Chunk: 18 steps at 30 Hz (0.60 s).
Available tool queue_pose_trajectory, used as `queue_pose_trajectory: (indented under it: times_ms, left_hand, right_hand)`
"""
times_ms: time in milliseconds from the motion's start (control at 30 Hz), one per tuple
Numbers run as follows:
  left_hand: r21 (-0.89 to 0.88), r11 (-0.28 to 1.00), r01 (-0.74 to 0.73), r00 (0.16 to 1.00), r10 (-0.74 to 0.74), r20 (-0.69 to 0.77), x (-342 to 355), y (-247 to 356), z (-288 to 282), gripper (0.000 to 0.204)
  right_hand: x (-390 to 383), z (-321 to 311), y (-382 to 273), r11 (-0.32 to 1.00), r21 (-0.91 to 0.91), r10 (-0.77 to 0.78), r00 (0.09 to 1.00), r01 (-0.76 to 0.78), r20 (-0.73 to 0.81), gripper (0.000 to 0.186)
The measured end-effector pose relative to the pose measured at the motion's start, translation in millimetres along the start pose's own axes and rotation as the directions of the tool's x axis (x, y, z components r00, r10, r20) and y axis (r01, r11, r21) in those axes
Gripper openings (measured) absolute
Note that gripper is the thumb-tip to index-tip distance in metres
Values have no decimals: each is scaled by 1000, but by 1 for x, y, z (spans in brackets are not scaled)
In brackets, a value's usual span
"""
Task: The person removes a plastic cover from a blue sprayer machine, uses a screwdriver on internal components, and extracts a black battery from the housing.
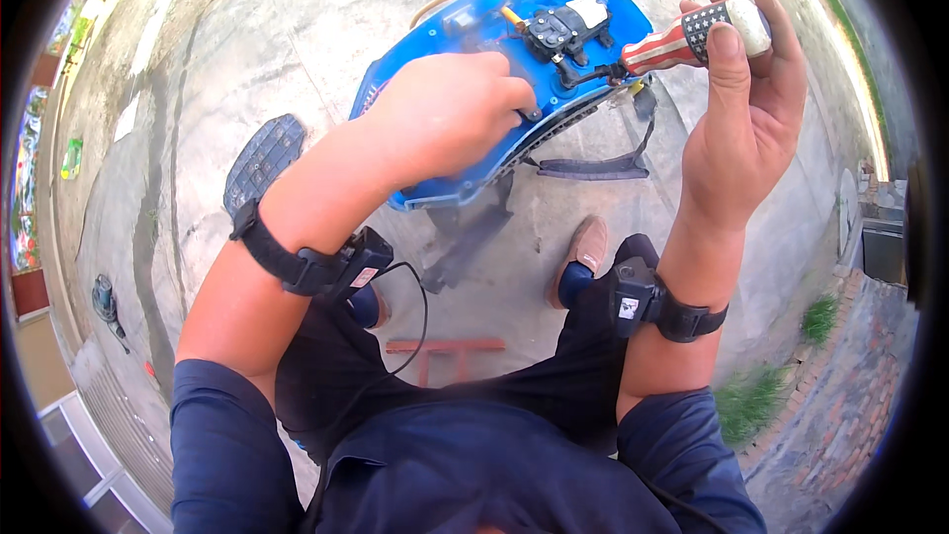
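The blue plastic housing [445, 196] sits open side up on the concrete floor [267, 40], in front of the person's shoes. Inside it, toward its far right end, lies a black pump [560, 37] with a white end.

The right hand [743, 143] is just beyond the housing's right end, palm turned up, its thumb and fingers closed around the rounded butt of a screwdriver [682, 40] with a stars-and-stripes handle. The handle points leftward to the housing's rim near the pump; whether its tip meets a screw cannot be made out. The left hand [450, 114] reaches across the housing from its left, knuckles up and fingers curled down at the near rim beside a small dark part [531, 114]; whether they pinch that part cannot be told, as the hand hides them.

A dark strap [593, 170] hangs off the housing's near right edge. To the housing's left lies a dark ribbed pad [265, 163], apart from it. Nearer the person than the housing, a red bar [445, 345] lies between the legs.
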<state>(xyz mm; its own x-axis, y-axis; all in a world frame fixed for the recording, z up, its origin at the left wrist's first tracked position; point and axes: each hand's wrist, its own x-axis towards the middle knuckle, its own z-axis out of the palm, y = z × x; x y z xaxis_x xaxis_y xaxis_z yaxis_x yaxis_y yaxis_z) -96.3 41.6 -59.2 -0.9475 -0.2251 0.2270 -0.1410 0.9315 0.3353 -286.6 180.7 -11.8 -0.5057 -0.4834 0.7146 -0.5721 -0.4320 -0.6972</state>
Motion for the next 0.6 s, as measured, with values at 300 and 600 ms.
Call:
queue_pose_trajectory:
  times_ms: [300,600]
  left_hand:
    - [209,978,25,945,-92,315,43,2,23,12]
    - [249,968,-16,941,-69,330,44,0,29,14]
  right_hand:
    - [2,-17,-1,999,51,1,999,0,-34,40]
    - [1,-21,6,997,11,-73,989,75,-128,42]
